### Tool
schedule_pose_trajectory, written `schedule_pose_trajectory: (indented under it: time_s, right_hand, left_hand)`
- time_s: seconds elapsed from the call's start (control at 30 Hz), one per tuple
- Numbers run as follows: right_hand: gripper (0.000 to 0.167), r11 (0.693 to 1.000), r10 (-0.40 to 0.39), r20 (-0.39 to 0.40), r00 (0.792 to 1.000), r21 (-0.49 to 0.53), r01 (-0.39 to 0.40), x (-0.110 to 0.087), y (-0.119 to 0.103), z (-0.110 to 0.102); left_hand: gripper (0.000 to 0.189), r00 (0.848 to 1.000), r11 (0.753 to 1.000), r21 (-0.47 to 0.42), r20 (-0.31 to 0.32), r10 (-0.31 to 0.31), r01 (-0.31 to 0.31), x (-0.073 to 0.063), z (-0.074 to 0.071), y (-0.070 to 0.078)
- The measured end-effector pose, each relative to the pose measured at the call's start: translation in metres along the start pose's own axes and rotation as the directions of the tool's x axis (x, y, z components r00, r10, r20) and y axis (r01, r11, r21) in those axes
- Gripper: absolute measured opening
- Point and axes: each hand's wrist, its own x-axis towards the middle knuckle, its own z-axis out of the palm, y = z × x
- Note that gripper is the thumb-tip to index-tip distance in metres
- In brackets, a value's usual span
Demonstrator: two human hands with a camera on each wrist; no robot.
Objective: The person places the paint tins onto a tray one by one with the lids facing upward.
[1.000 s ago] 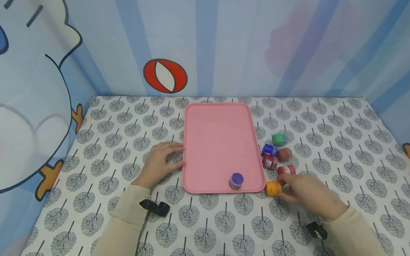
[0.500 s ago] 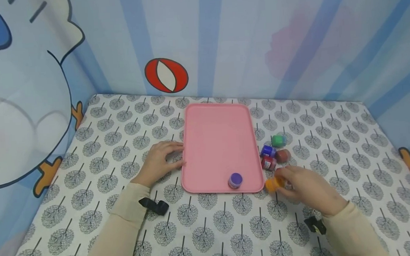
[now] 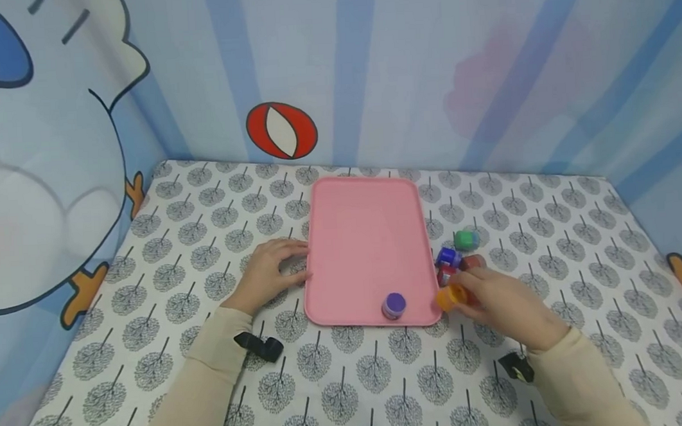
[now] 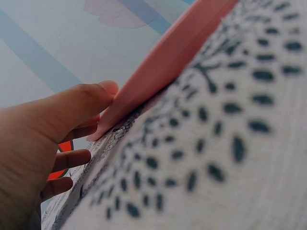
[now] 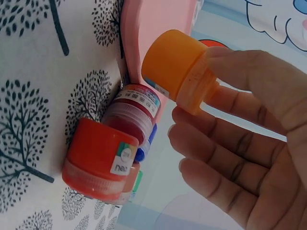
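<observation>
Between the thumb and fingers of my right hand (image 3: 509, 307) is a small orange paint jar (image 5: 173, 61), held just above the cloth by the tray's lower right corner. The pink tray (image 3: 368, 237) lies flat, and a purple-lidded paint jar (image 3: 394, 306) stands inside near its front edge. My left hand (image 3: 270, 274) rests at the tray's left side, its thumb and a fingertip touching the rim. Close below the orange jar, in the right wrist view, lie a red-orange paint jar (image 5: 98, 160) and a dark red one (image 5: 132, 112).
Right of the tray lie a blue paint jar (image 3: 448, 257), a green one (image 3: 466, 240) and a brownish-red one (image 3: 472, 262). A tree-patterned cloth (image 3: 239, 373) covers the table. A printed curtain (image 3: 397, 75) stands behind it.
My right hand has lifted the orange paint jar from beside the tray corner and tilted it, moving slightly up and left. The left hand keeps its place at the tray.
</observation>
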Motion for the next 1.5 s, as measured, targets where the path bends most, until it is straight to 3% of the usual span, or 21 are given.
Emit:
schedule_pose_trajectory:
  time_s: [0.5, 1.17, 1.5]
  right_hand:
    - [0.037, 0.999, -0.051, -0.066, 0.996, -0.005, 0.051, 0.014, -0.005, 0.008]
    - [0.039, 0.997, -0.070, -0.074, 0.995, -0.026, 0.068, 0.035, -0.018, 0.016]
    - [0.039, 0.997, -0.067, -0.028, 0.997, 0.025, 0.067, 0.042, -0.022, 0.020]
  left_hand:
    - [0.048, 1.000, 1.000, -0.013, 0.000, -0.007, 0.007, 0.000, 0.000, 0.000]
    - [0.047, 1.000, 1.000, -0.010, -0.010, -0.007, 0.006, -0.001, 0.001, 0.000]
    - [0.048, 1.000, 1.000, -0.005, -0.014, 0.008, -0.008, 0.000, 0.002, -0.002]
